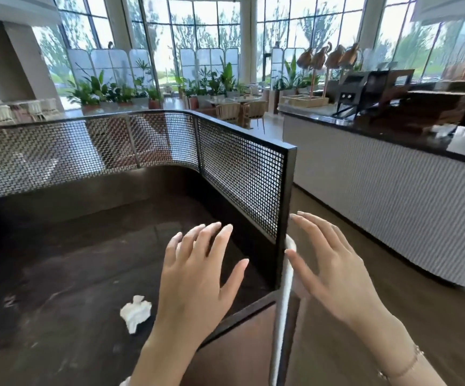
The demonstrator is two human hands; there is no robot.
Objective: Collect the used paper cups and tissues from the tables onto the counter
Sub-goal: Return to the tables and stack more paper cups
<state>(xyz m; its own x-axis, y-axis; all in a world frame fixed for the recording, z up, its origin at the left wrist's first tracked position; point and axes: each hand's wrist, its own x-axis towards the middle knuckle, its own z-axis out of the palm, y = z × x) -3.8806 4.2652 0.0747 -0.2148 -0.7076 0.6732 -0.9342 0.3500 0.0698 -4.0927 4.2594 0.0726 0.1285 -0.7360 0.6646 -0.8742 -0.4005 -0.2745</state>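
Right now both hands hang released above the scene, fingers straight and spread, holding nothing. The left hand point(195, 277) hovers palm down over the dark tabletop point(72, 260), and a crumpled white tissue point(136, 313) lies on that surface near the hand, at about 7 o'clock from it, apart from the fingers. The right hand point(334, 271) floats at 3 o'clock from the left one, on the far side of a black mesh partition point(239, 174) whose end post stands between the two hands. A white strip point(284, 302) runs down along that post just beside the right thumb; what it is cannot be told. A thin bracelet point(409, 363) circles the right wrist. The partition curves along the tabletop's far edge, from 9 o'clock round to 12 o'clock. The counter point(392, 196), with a white ribbed front and a dark glossy top, stands across a strip of floor at 2 o'clock from the hands, well apart from the tissue. Potted plants point(100, 90) line the windows at 11 o'clock.
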